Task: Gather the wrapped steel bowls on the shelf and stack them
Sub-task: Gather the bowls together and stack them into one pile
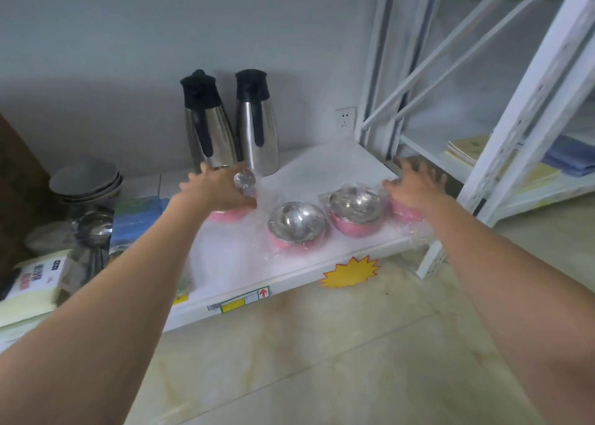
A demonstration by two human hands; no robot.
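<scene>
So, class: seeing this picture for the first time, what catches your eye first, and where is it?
Two bare arms reach in, the left hand and right hand each on an outer wrapped bowl. Between them sit two shiny pink wrapped bowls on the white shelf, with two steel jugs standing behind at the wall.

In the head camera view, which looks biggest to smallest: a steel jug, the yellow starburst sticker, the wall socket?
1. Steel jug, clearly largest.
2. Yellow starburst sticker, though it is nearer the camera.
3. Wall socket, smallest.

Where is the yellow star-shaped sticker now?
In the head view, the yellow star-shaped sticker is on the shelf's front edge, below the two middle wrapped bowls.
</scene>
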